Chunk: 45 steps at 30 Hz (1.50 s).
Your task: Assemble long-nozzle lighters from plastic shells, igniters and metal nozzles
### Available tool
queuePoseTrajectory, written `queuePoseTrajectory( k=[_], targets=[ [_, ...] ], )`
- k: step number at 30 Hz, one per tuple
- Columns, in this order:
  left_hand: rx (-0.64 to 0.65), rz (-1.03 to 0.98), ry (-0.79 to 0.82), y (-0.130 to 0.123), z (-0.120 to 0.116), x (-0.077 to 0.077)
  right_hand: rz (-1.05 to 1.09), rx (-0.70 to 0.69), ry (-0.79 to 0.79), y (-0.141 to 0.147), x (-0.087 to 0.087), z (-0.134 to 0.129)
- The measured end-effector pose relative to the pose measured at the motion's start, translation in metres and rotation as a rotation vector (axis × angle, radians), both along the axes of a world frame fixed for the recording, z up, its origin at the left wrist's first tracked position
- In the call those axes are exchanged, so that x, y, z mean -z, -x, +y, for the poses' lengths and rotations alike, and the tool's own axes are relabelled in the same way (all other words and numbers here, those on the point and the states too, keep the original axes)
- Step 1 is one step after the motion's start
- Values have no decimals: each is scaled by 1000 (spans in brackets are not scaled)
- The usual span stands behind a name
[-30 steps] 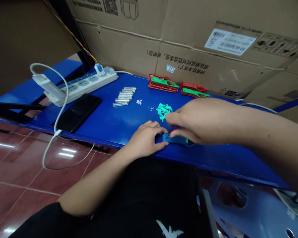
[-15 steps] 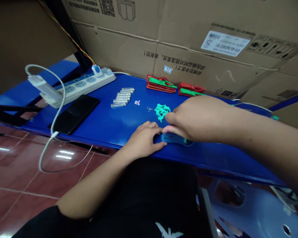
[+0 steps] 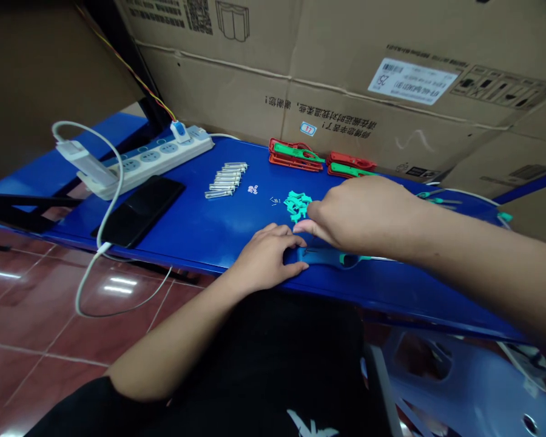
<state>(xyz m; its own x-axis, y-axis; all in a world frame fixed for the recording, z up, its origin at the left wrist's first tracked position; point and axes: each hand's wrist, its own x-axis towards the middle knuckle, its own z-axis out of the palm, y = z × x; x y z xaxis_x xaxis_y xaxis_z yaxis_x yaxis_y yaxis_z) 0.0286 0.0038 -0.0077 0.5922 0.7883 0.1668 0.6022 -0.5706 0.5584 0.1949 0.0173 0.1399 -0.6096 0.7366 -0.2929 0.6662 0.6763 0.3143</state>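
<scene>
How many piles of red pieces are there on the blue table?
2. One pile lies in front of the cardboard; the other pile is just right of it, partly behind the right hand. That hand and arm may hide more.

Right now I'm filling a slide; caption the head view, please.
Left hand holds a blue part on a blue table, right hand beside small green pieces.

You get dim, uneven light: the upper-left corner sinks into shadow, and white glare streaks the red floor tiles (image 3: 27,315) at your left. Your black shirt (image 3: 255,358) swallows detail, the blue piece (image 3: 323,257) looks soft, and wide-angle distortion stretches your right forearm (image 3: 473,249) toward the edge
</scene>
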Motion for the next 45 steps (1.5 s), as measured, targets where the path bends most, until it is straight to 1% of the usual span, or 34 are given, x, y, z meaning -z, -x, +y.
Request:
queuePoseTrajectory(
  k=[1,3,4,5,7,9,10,11,15,17,21,23,25,28,29,30,33,35,38,40,45],
  targets=[
    [-2,3,-4,0,0,0,30,-18,34,0,0,0],
    [-1,-1,-7,0,0,-1,107,-100,144,-2,0,-1],
    [4,-7,-5,0,0,-1,115,-136,185,-3,-1,-1],
    [11,-13,-3,0,0,-1,91,-153,192,-3,-1,-2],
    [17,-12,-6,0,0,0,-6,-156,105,-2,-2,-2],
    [11,1,-14,0,0,0,-129,-105,6,-1,-2,-2],
    [6,7,-16,0,0,0,-160,-81,-21,-2,-3,-1],
    [1,10,-16,1,0,0,-156,-72,-15,-3,-3,-1],
    [5,4,-1,1,-1,0,-10,-119,193,-9,-4,1],
    [9,0,7,1,-1,0,-65,-95,236,-9,-5,1],
    [10,-2,4,0,0,2,-181,-84,123,-4,-6,0],
    [12,-3,-4,0,0,2,-203,-60,69,-2,-7,-1],
    [11,-4,-8,0,0,1,-158,-45,96,-3,-7,-1],
    [9,-17,-4,0,0,0,-63,-90,221,-5,-7,0],
    [10,-18,-3,0,1,0,-72,-98,239,-4,-7,1],
    [13,-17,-4,0,1,0,-98,-98,230,-3,-7,1],
    [18,-1,-15,0,1,1,-199,-36,120,0,-6,0],
    [19,4,-17,0,1,2,-190,-21,83,0,-5,-1],
    [15,-7,-13,0,1,2,-100,-79,128,-4,-3,-1],
    [13,-11,-8,0,1,2,-100,-72,159,-4,-2,0],
    [9,10,-20,0,1,1,-157,8,72,-1,0,2]
  ],
)
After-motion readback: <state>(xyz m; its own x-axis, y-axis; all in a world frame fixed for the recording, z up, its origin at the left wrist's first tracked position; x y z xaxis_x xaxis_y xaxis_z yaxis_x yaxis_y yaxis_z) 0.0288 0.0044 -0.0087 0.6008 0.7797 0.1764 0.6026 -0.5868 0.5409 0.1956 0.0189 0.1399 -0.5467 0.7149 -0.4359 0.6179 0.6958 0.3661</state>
